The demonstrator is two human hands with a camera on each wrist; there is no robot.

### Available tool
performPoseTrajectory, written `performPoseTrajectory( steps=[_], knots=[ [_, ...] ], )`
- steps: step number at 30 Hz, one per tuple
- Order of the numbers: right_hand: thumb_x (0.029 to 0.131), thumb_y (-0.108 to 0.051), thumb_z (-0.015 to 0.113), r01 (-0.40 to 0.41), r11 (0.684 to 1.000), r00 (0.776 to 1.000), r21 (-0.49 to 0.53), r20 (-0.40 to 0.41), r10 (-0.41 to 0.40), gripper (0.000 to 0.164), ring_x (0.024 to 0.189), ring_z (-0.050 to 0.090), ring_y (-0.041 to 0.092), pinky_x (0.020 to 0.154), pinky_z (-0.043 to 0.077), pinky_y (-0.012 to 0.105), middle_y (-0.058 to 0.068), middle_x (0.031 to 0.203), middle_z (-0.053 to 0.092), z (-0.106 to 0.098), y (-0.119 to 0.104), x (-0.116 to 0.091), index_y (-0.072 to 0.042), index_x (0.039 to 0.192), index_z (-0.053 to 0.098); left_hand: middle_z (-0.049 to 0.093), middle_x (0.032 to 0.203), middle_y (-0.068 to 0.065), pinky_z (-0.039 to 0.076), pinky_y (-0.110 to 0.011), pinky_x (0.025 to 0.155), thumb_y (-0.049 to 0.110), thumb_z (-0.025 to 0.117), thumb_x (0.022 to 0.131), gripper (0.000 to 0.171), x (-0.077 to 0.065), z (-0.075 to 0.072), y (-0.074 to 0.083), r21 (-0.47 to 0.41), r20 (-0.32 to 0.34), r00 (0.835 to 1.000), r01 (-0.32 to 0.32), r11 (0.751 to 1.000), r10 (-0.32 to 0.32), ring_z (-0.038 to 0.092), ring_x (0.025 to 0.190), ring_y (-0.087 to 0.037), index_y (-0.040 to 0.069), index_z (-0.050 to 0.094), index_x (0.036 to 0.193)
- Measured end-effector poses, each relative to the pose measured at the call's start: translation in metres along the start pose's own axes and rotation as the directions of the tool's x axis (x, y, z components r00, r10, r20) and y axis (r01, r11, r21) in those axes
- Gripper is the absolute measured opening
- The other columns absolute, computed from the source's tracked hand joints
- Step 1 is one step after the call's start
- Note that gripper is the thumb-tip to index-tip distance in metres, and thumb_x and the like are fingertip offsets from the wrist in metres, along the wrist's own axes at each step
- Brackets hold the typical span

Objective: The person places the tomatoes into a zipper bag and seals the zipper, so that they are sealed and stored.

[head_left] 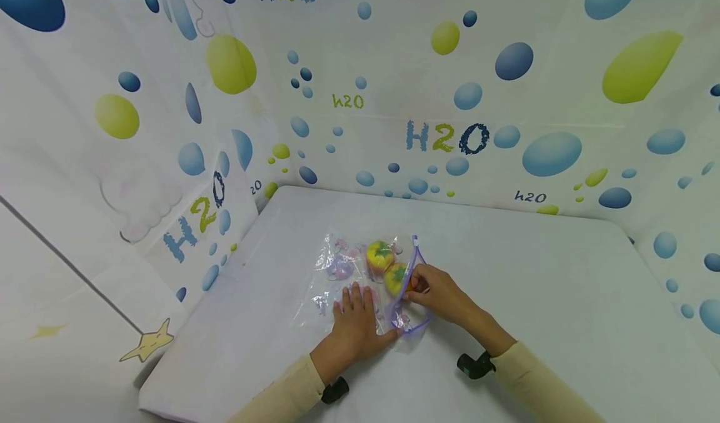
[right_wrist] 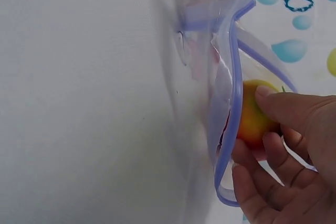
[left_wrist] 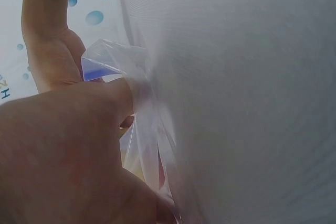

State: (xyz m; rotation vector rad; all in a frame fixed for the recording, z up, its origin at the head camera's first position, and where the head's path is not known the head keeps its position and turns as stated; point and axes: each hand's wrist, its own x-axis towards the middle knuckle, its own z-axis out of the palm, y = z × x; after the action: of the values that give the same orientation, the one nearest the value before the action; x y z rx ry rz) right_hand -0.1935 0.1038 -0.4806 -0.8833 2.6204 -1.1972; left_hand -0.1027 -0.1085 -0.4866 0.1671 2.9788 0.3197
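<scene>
A clear zip bag (head_left: 320, 285) with a purple-edged mouth and a pink and purple print lies on the table, its mouth gaping toward the right. My left hand (head_left: 357, 329) rests flat on it, fingers spread and the thumb at the lower edge of the mouth. With thumb and fingertips, my right hand (head_left: 439, 292) grips a yellow-red tomato (right_wrist: 254, 114) with a green star-shaped top, right at the mouth. Another such tomato (head_left: 380, 256) lies farther in, under the clear film. The left wrist view has my left hand (left_wrist: 63, 156) close up, the film bunched beside it.
The white table (head_left: 534, 298) runs out to both sides of the bag. A wall cloth (head_left: 382, 123) printed with blue and green drops stands behind and at the left. Black wrist cameras sit below the left sleeve (head_left: 287, 392) and the right sleeve (head_left: 540, 379).
</scene>
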Motion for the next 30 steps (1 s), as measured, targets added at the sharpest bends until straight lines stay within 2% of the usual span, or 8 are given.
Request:
performPoseTrajectory(
  steps=[9,15,23,30],
  knots=[
    [0.096,-0.011,0.078,0.025,0.999,1.000,0.030,-0.008,-0.025,0.017,0.085,0.063,0.010,0.077,0.056,0.026,-0.004,0.089,0.067,0.0028,0.0010,-0.0015,-0.013,0.095,0.061,0.028,0.164,-0.039,0.033,-0.069,0.118,0.078,0.060,0.090,0.115,0.0000,-0.0003,0.0004,0.000,0.001,1.000,-0.002,1.000,0.002,0.027,0.153,-0.058,-0.010,0.033,0.159],
    [0.097,-0.009,0.077,0.006,0.999,1.000,0.051,-0.018,-0.006,0.014,0.092,0.067,0.011,0.087,0.059,0.029,-0.003,0.096,0.069,0.0021,-0.0003,-0.0027,-0.013,0.100,0.064,0.027,0.165,-0.039,0.033,-0.068,0.118,0.077,0.060,0.091,0.115,-0.0002,-0.0007,0.0003,0.001,0.007,1.000,-0.001,1.000,0.001,0.026,0.153,-0.058,-0.010,0.032,0.160],
    [0.098,-0.010,0.074,0.021,0.998,1.000,0.056,-0.024,-0.020,0.009,0.097,0.072,0.017,0.088,0.061,0.033,0.001,0.100,0.074,0.0031,-0.0025,-0.0041,-0.009,0.104,0.068,0.027,0.165,-0.038,0.033,-0.069,0.118,0.078,0.058,0.091,0.115,-0.0008,-0.0012,0.0002,0.010,0.004,1.000,-0.002,1.000,0.002,0.027,0.153,-0.057,-0.011,0.032,0.160],
    [0.102,-0.012,0.071,0.034,0.997,0.999,0.064,-0.018,-0.033,0.008,0.102,0.073,0.020,0.091,0.061,0.034,0.000,0.105,0.076,0.0028,-0.0026,-0.0068,-0.010,0.109,0.069,0.028,0.164,-0.038,0.034,-0.068,0.118,0.077,0.058,0.092,0.114,-0.0021,-0.0046,0.0019,0.014,0.003,1.000,-0.003,1.000,0.003,0.027,0.153,-0.057,-0.011,0.032,0.160]
  ],
)
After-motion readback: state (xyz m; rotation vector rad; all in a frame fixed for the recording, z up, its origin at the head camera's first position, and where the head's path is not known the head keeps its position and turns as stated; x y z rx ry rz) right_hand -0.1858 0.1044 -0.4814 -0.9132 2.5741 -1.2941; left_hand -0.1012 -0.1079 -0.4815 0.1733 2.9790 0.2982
